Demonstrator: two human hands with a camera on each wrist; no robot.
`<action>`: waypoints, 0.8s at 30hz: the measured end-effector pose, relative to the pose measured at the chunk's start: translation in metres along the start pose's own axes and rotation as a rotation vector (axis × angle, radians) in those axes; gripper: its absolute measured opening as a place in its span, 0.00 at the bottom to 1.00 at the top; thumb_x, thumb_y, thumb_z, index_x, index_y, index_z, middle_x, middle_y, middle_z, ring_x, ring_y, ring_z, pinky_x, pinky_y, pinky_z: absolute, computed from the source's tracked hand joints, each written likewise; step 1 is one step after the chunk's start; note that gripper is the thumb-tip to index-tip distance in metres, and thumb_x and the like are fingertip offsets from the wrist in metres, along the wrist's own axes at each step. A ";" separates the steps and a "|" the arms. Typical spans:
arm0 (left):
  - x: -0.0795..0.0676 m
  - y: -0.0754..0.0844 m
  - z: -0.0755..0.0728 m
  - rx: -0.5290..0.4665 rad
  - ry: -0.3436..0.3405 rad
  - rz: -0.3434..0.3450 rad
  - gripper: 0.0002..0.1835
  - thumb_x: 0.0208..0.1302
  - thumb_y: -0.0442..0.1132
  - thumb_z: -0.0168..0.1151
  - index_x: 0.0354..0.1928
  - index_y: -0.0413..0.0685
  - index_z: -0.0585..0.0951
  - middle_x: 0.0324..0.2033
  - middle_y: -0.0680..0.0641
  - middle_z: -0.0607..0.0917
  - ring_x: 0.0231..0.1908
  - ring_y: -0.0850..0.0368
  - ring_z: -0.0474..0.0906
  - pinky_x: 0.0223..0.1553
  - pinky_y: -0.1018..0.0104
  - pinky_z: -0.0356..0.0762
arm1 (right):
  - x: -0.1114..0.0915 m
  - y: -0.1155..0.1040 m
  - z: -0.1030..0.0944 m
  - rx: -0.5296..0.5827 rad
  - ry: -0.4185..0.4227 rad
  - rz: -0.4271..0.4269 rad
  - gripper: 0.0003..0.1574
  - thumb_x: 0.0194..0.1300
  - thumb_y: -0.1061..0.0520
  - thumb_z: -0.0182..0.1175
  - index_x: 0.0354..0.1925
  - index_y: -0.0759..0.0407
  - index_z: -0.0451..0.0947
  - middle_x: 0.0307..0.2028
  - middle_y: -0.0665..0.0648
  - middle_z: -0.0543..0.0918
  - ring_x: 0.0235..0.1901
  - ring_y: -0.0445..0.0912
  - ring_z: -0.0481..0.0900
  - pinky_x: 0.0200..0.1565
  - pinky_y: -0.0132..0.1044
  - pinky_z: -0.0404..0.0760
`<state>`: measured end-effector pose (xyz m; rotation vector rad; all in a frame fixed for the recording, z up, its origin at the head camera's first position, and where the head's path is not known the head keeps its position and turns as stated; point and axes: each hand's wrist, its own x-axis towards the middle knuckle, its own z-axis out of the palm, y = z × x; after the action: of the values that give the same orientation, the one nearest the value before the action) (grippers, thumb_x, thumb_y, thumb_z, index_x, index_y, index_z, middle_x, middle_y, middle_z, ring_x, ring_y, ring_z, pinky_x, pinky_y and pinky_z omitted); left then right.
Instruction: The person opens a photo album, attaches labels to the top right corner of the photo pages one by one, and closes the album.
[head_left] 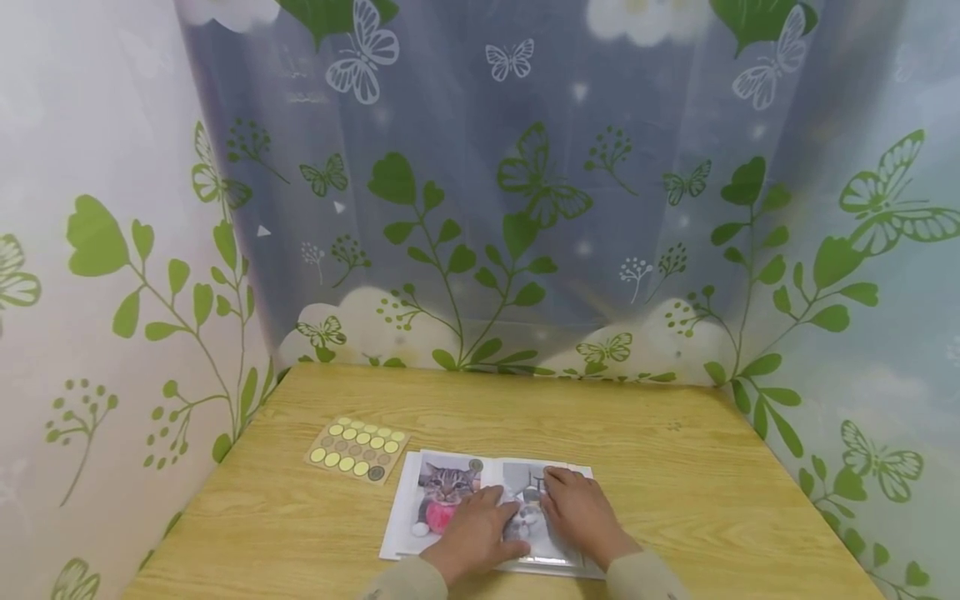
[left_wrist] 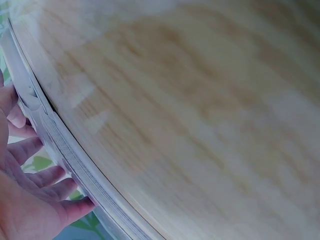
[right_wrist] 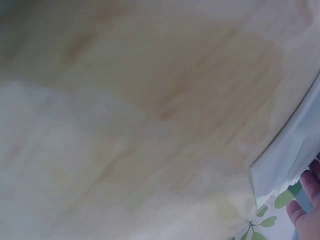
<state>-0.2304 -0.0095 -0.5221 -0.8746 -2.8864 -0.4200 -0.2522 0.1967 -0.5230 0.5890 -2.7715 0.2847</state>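
Note:
An album (head_left: 491, 472) lies spread on the table in the head view. On its left page is a photo of a tabby cat (head_left: 450, 479) with something pink, and a small dark round sticker (head_left: 476, 465) near the top corner. My left hand (head_left: 476, 533) rests across the inner part of the pages, fingers extended. The right hand (head_left: 585, 512) lies on the right page, over a greyish photo (head_left: 525, 525) that it partly hides. In the left wrist view, fingertips of the left hand (left_wrist: 35, 195) touch the album's pages (left_wrist: 80, 160). Few right-hand fingers (right_wrist: 310, 187) show in the right wrist view.
To the album's left lies a brown sheet of round yellow stickers (head_left: 356, 450), with one dark round at its near right corner. The wooden table (head_left: 675, 467) is bordered by a patterned curtain (head_left: 465, 250) at the back and sides.

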 end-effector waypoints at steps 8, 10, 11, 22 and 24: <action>0.000 0.000 -0.001 0.007 -0.004 0.003 0.34 0.59 0.64 0.65 0.62 0.51 0.79 0.61 0.40 0.75 0.63 0.44 0.70 0.64 0.48 0.68 | -0.007 0.007 -0.002 0.012 -0.037 0.031 0.25 0.70 0.51 0.59 0.59 0.65 0.77 0.58 0.63 0.78 0.59 0.61 0.73 0.60 0.62 0.69; -0.001 0.000 -0.001 0.008 -0.006 0.001 0.34 0.59 0.64 0.65 0.63 0.52 0.79 0.62 0.40 0.75 0.63 0.44 0.69 0.64 0.48 0.67 | -0.007 0.007 -0.002 0.017 -0.037 0.037 0.26 0.70 0.50 0.58 0.59 0.65 0.77 0.58 0.63 0.78 0.59 0.61 0.73 0.60 0.62 0.69; -0.001 0.000 -0.001 0.007 -0.008 0.000 0.34 0.59 0.64 0.65 0.63 0.52 0.79 0.62 0.40 0.75 0.64 0.44 0.69 0.64 0.48 0.67 | -0.007 0.007 -0.001 0.020 -0.037 0.040 0.25 0.70 0.50 0.58 0.59 0.65 0.77 0.58 0.63 0.78 0.60 0.61 0.73 0.60 0.62 0.69; -0.002 0.001 -0.004 0.009 -0.019 0.005 0.35 0.60 0.63 0.64 0.63 0.51 0.78 0.62 0.40 0.74 0.64 0.44 0.69 0.64 0.48 0.67 | 0.000 0.008 0.000 0.016 -0.042 0.078 0.27 0.72 0.49 0.57 0.59 0.67 0.76 0.56 0.65 0.77 0.60 0.62 0.71 0.62 0.61 0.68; -0.002 0.001 -0.004 0.008 -0.014 0.010 0.35 0.60 0.63 0.64 0.63 0.51 0.78 0.61 0.40 0.75 0.63 0.44 0.70 0.64 0.48 0.68 | 0.001 0.008 0.001 0.013 -0.046 0.092 0.27 0.72 0.49 0.56 0.59 0.67 0.76 0.56 0.66 0.76 0.61 0.62 0.71 0.63 0.61 0.67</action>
<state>-0.2284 -0.0111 -0.5183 -0.8944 -2.8928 -0.4020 -0.2571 0.2033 -0.5242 0.4774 -2.8477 0.3136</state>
